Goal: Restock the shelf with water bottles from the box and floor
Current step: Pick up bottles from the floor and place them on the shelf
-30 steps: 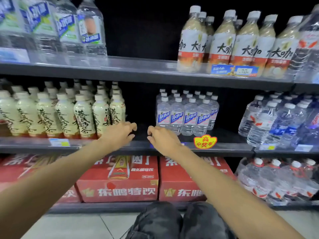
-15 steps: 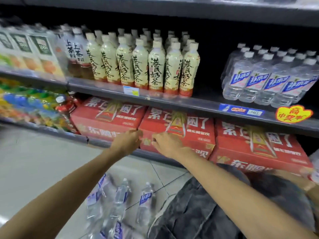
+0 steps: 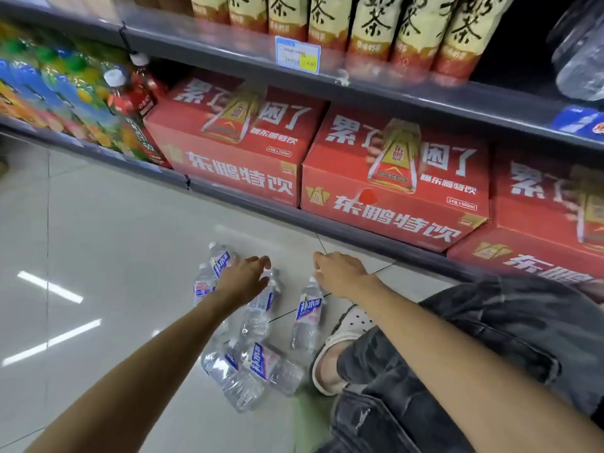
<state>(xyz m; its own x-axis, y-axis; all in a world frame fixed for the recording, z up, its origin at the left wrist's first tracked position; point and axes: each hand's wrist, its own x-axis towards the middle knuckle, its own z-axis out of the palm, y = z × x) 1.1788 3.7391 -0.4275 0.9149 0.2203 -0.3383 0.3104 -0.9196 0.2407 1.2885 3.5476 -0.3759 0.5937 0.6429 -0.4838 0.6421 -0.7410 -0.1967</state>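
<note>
Several clear water bottles with blue and white labels lie on the pale tiled floor (image 3: 98, 243). One water bottle (image 3: 307, 317) lies just below my right hand (image 3: 341, 273). Another water bottle (image 3: 260, 310) lies partly under my left hand (image 3: 245, 281), and more bottles (image 3: 258, 371) are heaped nearer to me. Both hands hover low over the bottles with fingers loosely spread and hold nothing. Whether the left fingers touch a bottle cannot be told. At the top right edge, a clear bottle (image 3: 580, 53) stands on the middle shelf (image 3: 376, 89).
Red drink cartons (image 3: 395, 178) fill the bottom shelf right behind the bottles. Milk tea bottles (image 3: 369, 24) stand on the shelf above. Colourful juice packs (image 3: 65, 96) sit at the left. My knee in dark jeans (image 3: 490, 348) and a white shoe (image 3: 340, 338) are at the right.
My view has swung down from the shelves to the floor. Both hands dropped from the shelf edge, past the red cartons, to just above the loose bottles on the floor.
</note>
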